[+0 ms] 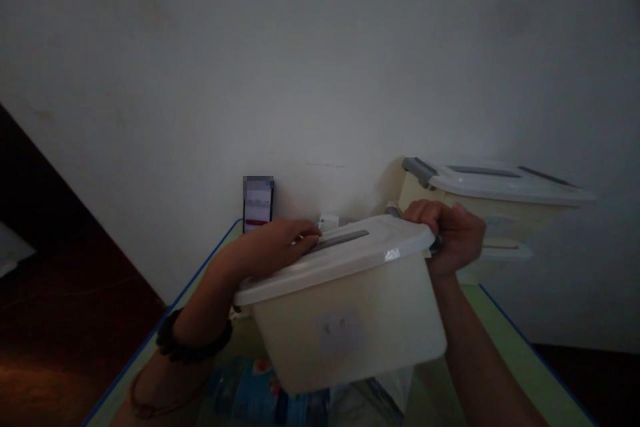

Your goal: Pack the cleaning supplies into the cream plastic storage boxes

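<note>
A cream plastic storage box (pixel 350 327) with a white lid (pixel 400 233) is tilted, its right end higher, above the table. The lid is on it, and a paper label with handwriting is stuck to its near side. Across the left part of the lid lies my left hand (pixel 275 248), fingers stretched toward the grey strip (pixel 345 239) in the lid. My right hand (pixel 447 233) is closed round the grey latch at the box's right end; its fingertips are partly hidden. A dark beaded bracelet and a thin cord circle my left wrist.
More lidded boxes (pixel 510 185) are stacked at the back right against the wall. A phone (pixel 258 205) stands upright at the back left. Under the held box lie a blue package (pixel 245 387) and a white bag (pixel 357 407). The green table (pixel 520 347) has blue edges.
</note>
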The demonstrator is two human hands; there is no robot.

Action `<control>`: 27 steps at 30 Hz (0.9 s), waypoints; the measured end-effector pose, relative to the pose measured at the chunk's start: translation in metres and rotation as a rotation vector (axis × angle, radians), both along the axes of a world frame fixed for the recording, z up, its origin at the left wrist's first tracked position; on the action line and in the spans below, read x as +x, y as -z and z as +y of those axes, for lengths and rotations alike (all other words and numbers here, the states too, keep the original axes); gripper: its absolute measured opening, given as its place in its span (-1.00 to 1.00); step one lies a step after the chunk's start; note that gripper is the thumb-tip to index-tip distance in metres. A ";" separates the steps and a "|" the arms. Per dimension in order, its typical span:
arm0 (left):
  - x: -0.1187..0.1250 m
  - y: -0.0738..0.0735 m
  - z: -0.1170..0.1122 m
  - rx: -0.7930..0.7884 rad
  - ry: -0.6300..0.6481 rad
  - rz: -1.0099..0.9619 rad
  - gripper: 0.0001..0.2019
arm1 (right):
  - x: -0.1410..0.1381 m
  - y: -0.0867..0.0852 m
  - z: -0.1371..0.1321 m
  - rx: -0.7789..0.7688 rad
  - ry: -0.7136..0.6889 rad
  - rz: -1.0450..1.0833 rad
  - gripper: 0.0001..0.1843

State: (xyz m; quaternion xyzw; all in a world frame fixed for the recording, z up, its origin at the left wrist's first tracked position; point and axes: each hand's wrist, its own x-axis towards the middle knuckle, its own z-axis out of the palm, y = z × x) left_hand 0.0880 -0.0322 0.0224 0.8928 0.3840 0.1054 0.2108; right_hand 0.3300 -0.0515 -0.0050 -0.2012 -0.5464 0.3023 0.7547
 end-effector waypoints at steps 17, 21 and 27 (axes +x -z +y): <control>0.000 -0.003 -0.002 0.012 0.021 -0.060 -0.62 | 0.005 -0.011 -0.013 0.011 -0.008 -0.072 -0.50; -0.009 -0.009 -0.005 0.016 0.025 -0.134 -0.62 | 0.009 -0.021 -0.024 0.068 -0.014 -0.112 -0.49; -0.045 -0.010 0.003 0.114 -0.354 -0.144 -0.46 | 0.018 -0.034 -0.045 0.177 0.013 -0.165 -0.45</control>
